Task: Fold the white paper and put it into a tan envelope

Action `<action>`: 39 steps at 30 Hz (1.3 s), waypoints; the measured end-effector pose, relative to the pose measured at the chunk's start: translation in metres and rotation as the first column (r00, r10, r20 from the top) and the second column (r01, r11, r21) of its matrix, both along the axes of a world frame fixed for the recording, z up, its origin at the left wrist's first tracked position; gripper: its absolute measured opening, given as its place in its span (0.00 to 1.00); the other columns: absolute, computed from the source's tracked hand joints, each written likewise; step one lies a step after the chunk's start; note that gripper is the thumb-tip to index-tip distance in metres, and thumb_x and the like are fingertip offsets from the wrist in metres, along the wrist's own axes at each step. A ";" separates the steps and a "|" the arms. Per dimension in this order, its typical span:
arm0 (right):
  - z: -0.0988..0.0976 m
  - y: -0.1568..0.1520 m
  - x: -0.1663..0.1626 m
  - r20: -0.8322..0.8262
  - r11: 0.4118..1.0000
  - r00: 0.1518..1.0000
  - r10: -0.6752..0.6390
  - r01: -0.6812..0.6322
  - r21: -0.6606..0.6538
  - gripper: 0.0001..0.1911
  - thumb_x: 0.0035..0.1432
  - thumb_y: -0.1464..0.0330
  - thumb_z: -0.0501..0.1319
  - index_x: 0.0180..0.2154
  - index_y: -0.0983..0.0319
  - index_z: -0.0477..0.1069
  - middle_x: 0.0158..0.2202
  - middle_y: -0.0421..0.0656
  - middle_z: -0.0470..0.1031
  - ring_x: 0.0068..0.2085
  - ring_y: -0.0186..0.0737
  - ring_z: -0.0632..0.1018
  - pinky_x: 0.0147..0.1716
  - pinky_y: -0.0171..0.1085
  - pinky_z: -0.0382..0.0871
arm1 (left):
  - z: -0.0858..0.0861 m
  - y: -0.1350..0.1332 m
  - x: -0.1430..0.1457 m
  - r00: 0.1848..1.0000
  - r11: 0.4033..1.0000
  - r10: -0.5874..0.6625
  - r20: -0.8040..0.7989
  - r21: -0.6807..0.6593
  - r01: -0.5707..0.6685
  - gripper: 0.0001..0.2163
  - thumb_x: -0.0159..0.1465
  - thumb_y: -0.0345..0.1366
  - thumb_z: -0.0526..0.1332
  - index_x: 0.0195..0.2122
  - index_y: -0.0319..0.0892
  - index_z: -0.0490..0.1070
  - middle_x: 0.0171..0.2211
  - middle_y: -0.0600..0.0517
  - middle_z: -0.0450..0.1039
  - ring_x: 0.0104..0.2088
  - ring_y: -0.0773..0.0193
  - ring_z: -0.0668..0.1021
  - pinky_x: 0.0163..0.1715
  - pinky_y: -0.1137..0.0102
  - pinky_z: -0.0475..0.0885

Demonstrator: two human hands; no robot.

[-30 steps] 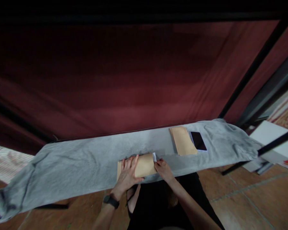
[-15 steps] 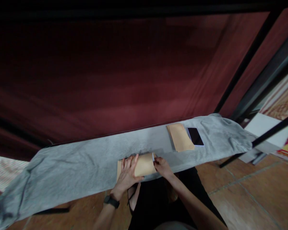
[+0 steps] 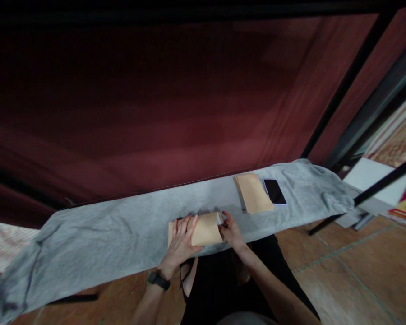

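A brown paper envelope (image 3: 208,229) lies lengthwise near the front edge of the grey cloth, its open end to the right. My left hand (image 3: 181,241) rests flat over its left half, fingers spread, pressing it down. At the open end, the fingers of my right hand (image 3: 230,231) are bent around the envelope's edge. A bit of white paper (image 3: 219,218) shows inside the opening, partly hidden by those fingers. Farther right lies a stack of brown envelopes (image 3: 255,194), apart from both hands.
A phone (image 3: 274,192) with a dark screen lies right of the stack. The grey cloth (image 3: 104,239) covers a long narrow bench, with a dark red panel (image 3: 189,113) behind it. Black metal bars (image 3: 345,85) stand at the right, above a tiled floor (image 3: 355,266).
The white paper now sits deeper in the envelope, and its open end is spread wider. My right hand has shifted, with its index finger raised toward the far edge. The envelope moved slightly right.
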State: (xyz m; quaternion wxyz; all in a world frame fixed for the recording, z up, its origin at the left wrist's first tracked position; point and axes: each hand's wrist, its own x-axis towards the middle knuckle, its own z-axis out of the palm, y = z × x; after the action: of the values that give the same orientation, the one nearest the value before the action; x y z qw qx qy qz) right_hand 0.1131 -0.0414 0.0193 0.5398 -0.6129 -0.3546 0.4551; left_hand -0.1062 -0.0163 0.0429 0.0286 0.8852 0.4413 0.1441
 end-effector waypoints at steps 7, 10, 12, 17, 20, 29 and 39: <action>-0.001 0.003 0.003 -0.255 0.997 0.964 -0.074 0.076 -0.003 0.14 0.40 0.58 0.60 0.28 0.59 0.69 0.24 0.41 0.75 0.27 0.42 0.77 0.27 0.37 0.70 | -0.012 -0.009 0.013 0.872 0.972 0.235 0.429 -0.094 -0.216 0.44 0.61 0.50 0.63 0.71 0.45 0.40 0.71 0.40 0.42 0.70 0.45 0.50 0.65 0.47 0.51; -0.003 0.003 -0.004 -0.306 0.993 0.946 -0.108 0.114 0.004 0.16 0.39 0.56 0.61 0.30 0.58 0.68 0.27 0.42 0.77 0.30 0.44 0.78 0.29 0.38 0.72 | -0.020 -0.018 0.034 0.522 0.860 0.496 0.694 -0.477 -0.182 0.39 0.64 0.50 0.60 0.71 0.45 0.41 0.67 0.38 0.55 0.65 0.49 0.64 0.60 0.53 0.65; -0.003 0.003 -0.011 -0.332 0.992 0.936 -0.116 0.127 0.012 0.16 0.39 0.55 0.62 0.30 0.58 0.68 0.29 0.43 0.78 0.32 0.44 0.79 0.31 0.38 0.73 | -0.022 -0.023 0.051 0.276 0.707 0.671 0.688 -0.706 0.039 0.38 0.64 0.47 0.62 0.69 0.44 0.45 0.59 0.38 0.67 0.55 0.51 0.75 0.52 0.56 0.72; 0.001 -0.002 -0.017 -0.364 0.992 0.927 -0.094 0.117 0.042 0.16 0.42 0.57 0.64 0.33 0.59 0.70 0.33 0.44 0.80 0.33 0.43 0.80 0.34 0.38 0.74 | -0.018 -0.022 0.081 0.056 0.461 0.854 0.517 -0.802 0.379 0.23 0.53 0.35 0.70 0.51 0.41 0.70 0.44 0.45 0.79 0.41 0.56 0.82 0.39 0.65 0.78; 0.004 -0.006 -0.008 -0.361 0.995 0.930 -0.070 0.093 0.047 0.18 0.44 0.57 0.64 0.36 0.60 0.72 0.33 0.43 0.80 0.33 0.42 0.79 0.33 0.38 0.74 | -0.013 -0.015 0.085 0.051 0.441 0.869 0.493 -0.816 0.373 0.19 0.50 0.31 0.69 0.44 0.40 0.72 0.40 0.48 0.79 0.36 0.60 0.82 0.36 0.68 0.77; -0.008 -0.005 -0.006 -0.413 0.995 0.909 -0.059 0.088 0.051 0.22 0.45 0.54 0.68 0.39 0.62 0.74 0.33 0.43 0.80 0.28 0.39 0.79 0.26 0.35 0.74 | -0.011 -0.013 0.087 0.109 0.454 0.857 0.504 -0.837 0.307 0.23 0.51 0.33 0.68 0.49 0.44 0.67 0.41 0.50 0.78 0.39 0.59 0.81 0.36 0.68 0.77; -0.029 -0.001 0.003 -0.187 0.997 0.981 -0.058 0.066 0.038 0.19 0.47 0.52 0.64 0.33 0.60 0.71 0.22 0.38 0.74 0.22 0.39 0.76 0.21 0.38 0.74 | -0.031 0.002 0.073 0.288 0.531 0.784 0.549 -0.835 0.146 0.36 0.53 0.31 0.64 0.64 0.43 0.55 0.30 0.56 0.76 0.23 0.68 0.74 0.20 0.76 0.66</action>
State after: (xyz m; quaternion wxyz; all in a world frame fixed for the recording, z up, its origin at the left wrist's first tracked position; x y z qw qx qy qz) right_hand 0.1166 -0.0421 -0.0098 0.5979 -0.5664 -0.2935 0.4854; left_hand -0.0331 -0.0142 0.0123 0.6032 0.4088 0.5534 0.4035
